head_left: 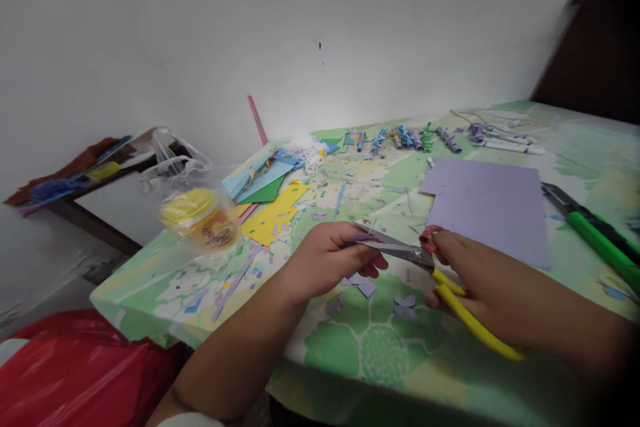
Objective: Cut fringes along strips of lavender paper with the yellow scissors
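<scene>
My right hand (465,267) grips a pair of scissors (407,250) with yellow handles, the metal blades pointing left. By its thumb and fingertip is a small reddish spot that I cannot make out. My left hand (335,257) is closed in a pinch at the blade tips, on a small piece of purple paper (361,238) mostly hidden by fingers and blades. Below the hands lie a purple paper butterfly shape (405,307) and a few purple paper scraps (363,285). A large purple sheet (490,207) lies beyond my right hand.
A green-and-black utility knife (595,233) lies at the right. Curled paper rolls (405,137) and markers (510,147) line the back. Coloured sheets (275,213), white string (305,150) and a bagged yellow-lidded tub (200,217) are at the left. Paper bits litter the flowered tablecloth (345,347).
</scene>
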`<state>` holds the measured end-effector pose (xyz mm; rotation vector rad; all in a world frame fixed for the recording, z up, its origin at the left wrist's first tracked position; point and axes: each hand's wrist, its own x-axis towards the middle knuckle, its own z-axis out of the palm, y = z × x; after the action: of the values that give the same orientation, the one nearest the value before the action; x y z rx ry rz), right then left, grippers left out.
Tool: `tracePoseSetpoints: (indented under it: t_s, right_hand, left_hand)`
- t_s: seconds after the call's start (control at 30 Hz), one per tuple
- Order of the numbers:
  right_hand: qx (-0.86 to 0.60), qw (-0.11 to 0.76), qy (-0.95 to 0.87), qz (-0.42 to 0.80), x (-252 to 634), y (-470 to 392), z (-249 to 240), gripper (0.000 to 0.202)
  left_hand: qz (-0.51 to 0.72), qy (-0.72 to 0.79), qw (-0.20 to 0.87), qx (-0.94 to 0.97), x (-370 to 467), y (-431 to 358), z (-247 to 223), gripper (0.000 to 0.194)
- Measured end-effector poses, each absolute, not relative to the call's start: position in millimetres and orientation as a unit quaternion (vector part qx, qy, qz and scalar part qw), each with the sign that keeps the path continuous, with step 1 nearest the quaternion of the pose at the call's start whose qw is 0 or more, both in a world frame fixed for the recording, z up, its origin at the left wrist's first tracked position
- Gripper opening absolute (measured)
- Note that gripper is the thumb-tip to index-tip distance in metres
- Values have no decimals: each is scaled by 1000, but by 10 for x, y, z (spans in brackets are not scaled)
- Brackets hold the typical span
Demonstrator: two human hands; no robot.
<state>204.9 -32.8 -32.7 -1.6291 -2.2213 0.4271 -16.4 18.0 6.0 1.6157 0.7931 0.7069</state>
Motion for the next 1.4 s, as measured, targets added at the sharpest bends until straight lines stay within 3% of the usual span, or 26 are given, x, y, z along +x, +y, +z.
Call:
tracePoseSetpoints:
  t_s: [0.8, 1.0, 1.4]
  right_hand:
    - [-585, 159, -779, 159, 2011, -355, -342, 33]
    - [-589, 153, -786, 108, 2028, -343, -338, 33]
    - [-579, 149, -795, 99, 2047, -325, -358, 35]
  left_hand:
    - [276, 384, 537, 698, -171, 133, 159, 15]
    - [240, 379, 621, 643, -215, 177, 131, 11]
    - [175, 319, 714, 598, -319, 247, 95, 26]
